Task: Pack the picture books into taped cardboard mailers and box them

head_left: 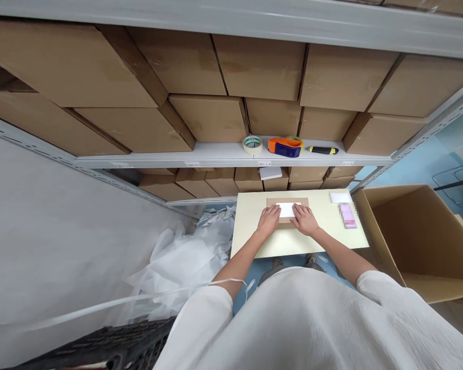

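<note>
On the pale yellow table (pixel 250 236) lies a small brown cardboard box (pixel 287 225). A white label or slip of paper (pixel 286 209) rests across its top. My left hand (pixel 269 219) lies over the label's left end, fingers stretched out and pointing inward. Over the right end, my right hand (pixel 304 219) rests with its fingers spread. Both hands touch the label and the box, and neither is wrapped round anything. My palms hide the box's two sides.
A white stack (pixel 340 198) and a blurred pink item (pixel 348 216) lie at the table's right. The shelf holds a tape roll (pixel 252 145), an orange tape dispenser (pixel 285 147) and a cutter (pixel 322 150). A big open carton (pixel 381 226) stands right; white wrapping (pixel 193 257) lies left.
</note>
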Demonstrator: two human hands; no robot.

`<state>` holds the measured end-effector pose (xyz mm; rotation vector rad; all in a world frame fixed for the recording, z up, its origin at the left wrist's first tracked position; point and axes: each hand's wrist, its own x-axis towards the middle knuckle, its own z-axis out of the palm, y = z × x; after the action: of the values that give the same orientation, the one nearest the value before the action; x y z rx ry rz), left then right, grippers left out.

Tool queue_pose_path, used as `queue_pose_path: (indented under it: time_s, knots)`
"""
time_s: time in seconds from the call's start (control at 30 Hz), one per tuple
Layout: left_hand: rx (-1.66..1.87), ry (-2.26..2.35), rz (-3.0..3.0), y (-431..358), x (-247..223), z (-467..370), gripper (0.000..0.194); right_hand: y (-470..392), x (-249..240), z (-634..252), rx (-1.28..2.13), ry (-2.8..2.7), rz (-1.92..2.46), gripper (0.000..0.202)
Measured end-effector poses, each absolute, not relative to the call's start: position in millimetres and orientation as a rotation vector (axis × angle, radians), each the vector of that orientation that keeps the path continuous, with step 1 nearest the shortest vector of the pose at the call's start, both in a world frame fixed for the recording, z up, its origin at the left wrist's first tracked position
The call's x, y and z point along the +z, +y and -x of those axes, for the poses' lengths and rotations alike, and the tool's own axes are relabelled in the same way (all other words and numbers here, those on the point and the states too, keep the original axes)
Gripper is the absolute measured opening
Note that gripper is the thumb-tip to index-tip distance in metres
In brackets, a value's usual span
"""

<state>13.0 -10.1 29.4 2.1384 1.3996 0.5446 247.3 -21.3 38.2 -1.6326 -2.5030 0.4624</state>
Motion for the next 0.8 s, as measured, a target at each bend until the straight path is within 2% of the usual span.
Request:
queue_pose_path:
  time_s: [0.2, 0.3, 0.37, 0.47, 0.53, 0.6, 0.8]
  knots:
    - [0.519, 1.591, -2.062, -12, 22, -5, 0.054, -31, 27, -262, 0.374, -2.315, 1.926, 0.073]
    - [0.483, 1.676, -1.976, -4, 22, 3, 0.065, -21, 31, -272, 0.488, -2.218, 2.039, 0.082]
    - [0.406, 1.627, -2.009, 6, 24, 5, 0.083, -10, 37, -277, 0.637, -2.245, 2.025, 0.095]
    - [0.196, 1.420, -2.157, 26, 28, 3, 0.122, 9, 43, -284, 0.811, -2.397, 1.960, 0.119]
    - [0.051, 1.315, -2.198, 41, 28, -2, 0.136, 19, 44, -287, 0.870, -2.486, 1.951, 0.129]
    - [-0.026, 1.270, -2.198, 52, 26, -9, 0.139, 25, 43, -288, 0.901, -2.519, 1.949, 0.134]
    - [0.030, 1.221, -2.269, 50, 28, -21, 0.131, 15, 36, -291, 0.870, -2.467, 1.946, 0.139]
